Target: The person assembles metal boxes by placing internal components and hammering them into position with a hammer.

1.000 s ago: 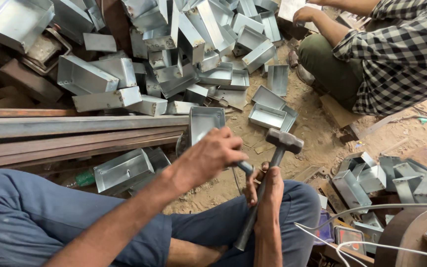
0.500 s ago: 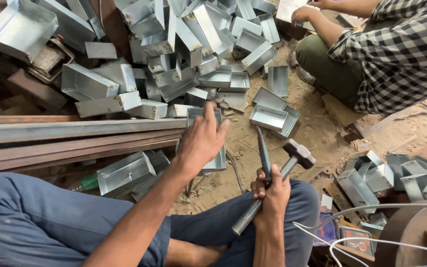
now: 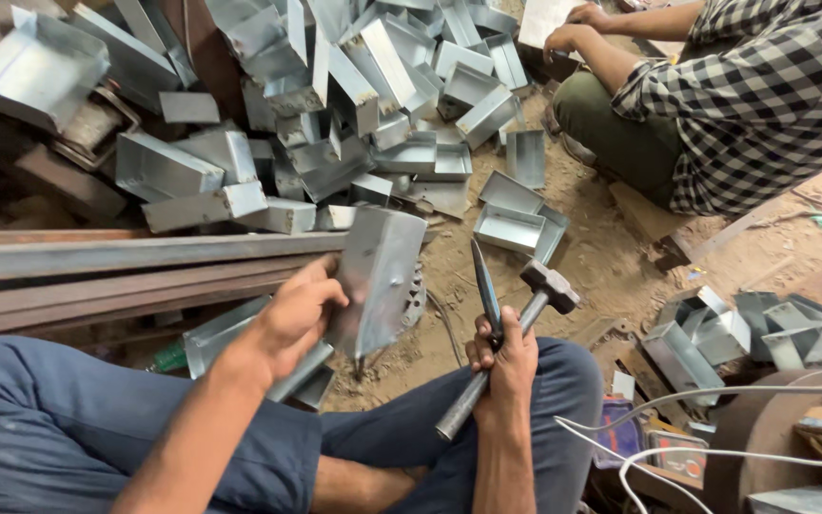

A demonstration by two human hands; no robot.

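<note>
Left hand [image 3: 297, 314] grips a folded sheet-metal box [image 3: 378, 276] by its left edge, fingers wrapped over the rim. Box is held up off the floor, just right of the hand, tilted; long axis runs top to bottom, slightly leaning, with the broad grey face toward the camera. Dull galvanised surface, crisp bent edges.

Right hand [image 3: 504, 357], right of the box and lower, is closed around two tools at once: a hammer [image 3: 516, 333] and a chisel [image 3: 485, 286]. Hammer handle runs from lower left up to its dark head at upper right. Chisel stands nearly upright, tip up, just left of the hammer head.

Behind the box: long steel rails [image 3: 97, 262], then a heap of like boxes [image 3: 335, 95]. Another person [image 3: 715, 105] in a checked shirt sits to the upper right of the box.
</note>
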